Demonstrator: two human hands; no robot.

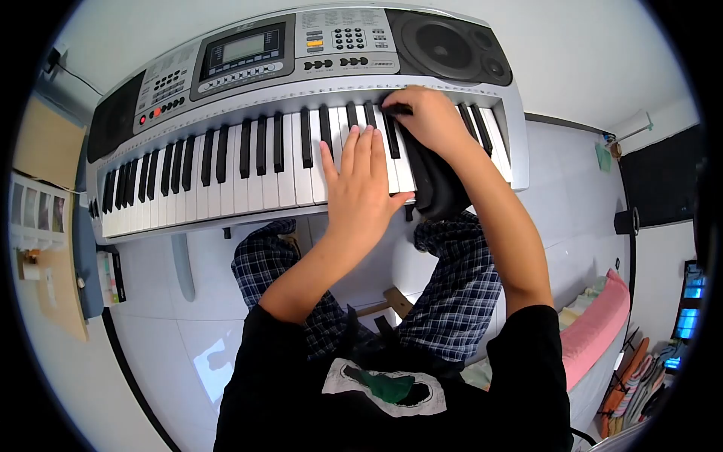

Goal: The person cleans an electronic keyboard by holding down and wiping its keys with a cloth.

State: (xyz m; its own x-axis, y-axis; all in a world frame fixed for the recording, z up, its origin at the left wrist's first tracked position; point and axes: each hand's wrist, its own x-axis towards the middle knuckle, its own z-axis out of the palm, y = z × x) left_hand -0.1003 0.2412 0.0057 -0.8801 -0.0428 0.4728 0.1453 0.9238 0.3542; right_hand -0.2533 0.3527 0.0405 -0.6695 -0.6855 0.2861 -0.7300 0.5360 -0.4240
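Clearly the biggest thing before me is the silver electronic keyboard (343, 81), set crosswise in front of the person, its glossy white keys (290, 169) and black keys (245, 148) bare along most of the row. Next comes a soft black cloth (437, 181), thick and creased, lying over the keys toward the right end and drooping past the front edge above the right knee (459, 264). The left hand (358, 192) lies palm down on the keys just beside it, three fingers close together, the little finger spread away and the thumb stuck out toward the cloth. The right hand (433, 124) bends in at the far side of the keys, fingers curled at the cloth's upper end; they seem to pinch it, though the hand partly hides their grip. I count two speakers (444, 45) (117, 117), one screen (245, 47), one orange button (315, 44) and two glowing red lights (142, 119).
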